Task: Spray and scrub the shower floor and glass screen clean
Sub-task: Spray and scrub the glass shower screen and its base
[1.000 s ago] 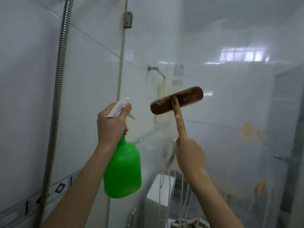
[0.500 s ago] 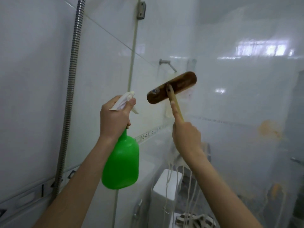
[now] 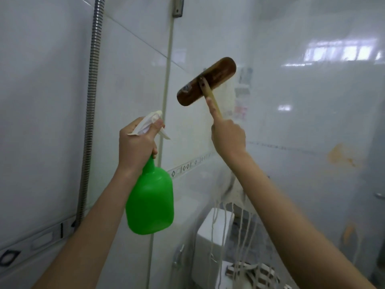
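Head view: brush in right hand, spray bottle in left hand.

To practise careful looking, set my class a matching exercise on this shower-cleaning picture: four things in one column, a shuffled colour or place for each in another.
Things: 1 spray bottle; 2 brush; 3 shower hose; 4 bracket.
Descriptions: A silver, hanging down the left wall; B green, gripped by the left hand; C small, at the picture's top edge; D brown, raised in the right hand.
Pairs: 1-B, 2-D, 3-A, 4-C.
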A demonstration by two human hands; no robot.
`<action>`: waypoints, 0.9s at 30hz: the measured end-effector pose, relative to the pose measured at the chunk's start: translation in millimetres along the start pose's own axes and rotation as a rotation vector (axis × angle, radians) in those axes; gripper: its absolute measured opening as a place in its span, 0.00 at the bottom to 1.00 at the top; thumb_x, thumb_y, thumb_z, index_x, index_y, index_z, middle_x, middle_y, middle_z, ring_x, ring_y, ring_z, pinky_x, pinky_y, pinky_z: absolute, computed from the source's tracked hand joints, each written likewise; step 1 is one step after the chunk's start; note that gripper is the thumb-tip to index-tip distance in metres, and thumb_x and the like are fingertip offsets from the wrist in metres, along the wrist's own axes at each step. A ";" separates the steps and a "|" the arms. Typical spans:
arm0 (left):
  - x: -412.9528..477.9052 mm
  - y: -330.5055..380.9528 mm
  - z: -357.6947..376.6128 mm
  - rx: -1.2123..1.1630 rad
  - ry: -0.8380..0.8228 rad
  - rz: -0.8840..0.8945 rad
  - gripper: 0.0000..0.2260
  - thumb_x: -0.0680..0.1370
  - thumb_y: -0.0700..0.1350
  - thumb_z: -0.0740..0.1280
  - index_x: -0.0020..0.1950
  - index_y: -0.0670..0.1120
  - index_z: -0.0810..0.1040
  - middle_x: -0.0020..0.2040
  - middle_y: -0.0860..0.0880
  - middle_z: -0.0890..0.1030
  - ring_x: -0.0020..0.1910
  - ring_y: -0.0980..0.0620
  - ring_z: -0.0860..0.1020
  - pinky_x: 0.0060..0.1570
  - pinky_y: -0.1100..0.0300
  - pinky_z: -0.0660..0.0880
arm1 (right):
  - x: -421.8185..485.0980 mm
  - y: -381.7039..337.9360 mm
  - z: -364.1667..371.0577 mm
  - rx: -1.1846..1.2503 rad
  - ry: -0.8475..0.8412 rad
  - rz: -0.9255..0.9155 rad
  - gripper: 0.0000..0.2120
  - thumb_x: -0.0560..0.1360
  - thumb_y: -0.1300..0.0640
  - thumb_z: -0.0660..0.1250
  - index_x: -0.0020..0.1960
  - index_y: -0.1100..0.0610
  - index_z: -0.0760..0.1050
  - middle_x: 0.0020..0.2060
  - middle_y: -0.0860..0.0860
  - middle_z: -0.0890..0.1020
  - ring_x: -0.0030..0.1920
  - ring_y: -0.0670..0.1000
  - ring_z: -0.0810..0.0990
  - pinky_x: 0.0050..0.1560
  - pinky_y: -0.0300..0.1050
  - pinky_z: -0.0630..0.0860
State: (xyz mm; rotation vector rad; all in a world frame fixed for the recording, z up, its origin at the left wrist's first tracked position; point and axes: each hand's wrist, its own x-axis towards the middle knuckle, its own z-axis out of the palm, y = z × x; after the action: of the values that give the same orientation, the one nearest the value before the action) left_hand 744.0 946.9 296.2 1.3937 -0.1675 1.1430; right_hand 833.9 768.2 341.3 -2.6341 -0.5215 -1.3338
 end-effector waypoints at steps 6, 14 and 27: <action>-5.1 2.0 4.6 -0.015 -0.016 0.006 0.05 0.79 0.46 0.72 0.47 0.46 0.85 0.43 0.32 0.82 0.19 0.54 0.68 0.21 0.63 0.67 | -136.5 43.5 19.8 0.144 -0.042 0.101 0.43 0.78 0.66 0.62 0.79 0.43 0.39 0.24 0.46 0.66 0.19 0.44 0.65 0.19 0.36 0.63; -30.2 -11.7 36.3 -0.015 -0.118 -0.061 0.08 0.79 0.46 0.72 0.47 0.42 0.85 0.39 0.36 0.82 0.17 0.54 0.68 0.23 0.62 0.67 | -59.7 53.7 -19.7 0.050 0.093 0.135 0.34 0.82 0.60 0.54 0.79 0.43 0.39 0.24 0.49 0.65 0.22 0.47 0.64 0.23 0.39 0.55; -68.0 -26.2 88.6 -0.125 -0.233 -0.143 0.06 0.80 0.45 0.72 0.48 0.43 0.84 0.42 0.28 0.80 0.18 0.53 0.67 0.23 0.62 0.66 | -119.2 113.6 -37.2 0.131 0.230 0.281 0.32 0.82 0.59 0.56 0.79 0.48 0.45 0.22 0.51 0.66 0.21 0.50 0.63 0.23 0.39 0.55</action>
State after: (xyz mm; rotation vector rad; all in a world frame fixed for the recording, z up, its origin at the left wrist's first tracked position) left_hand 774.0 844.4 254.2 1.4014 -0.2958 0.8369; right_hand 782.6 623.5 271.1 -2.3055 -0.1911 -1.4305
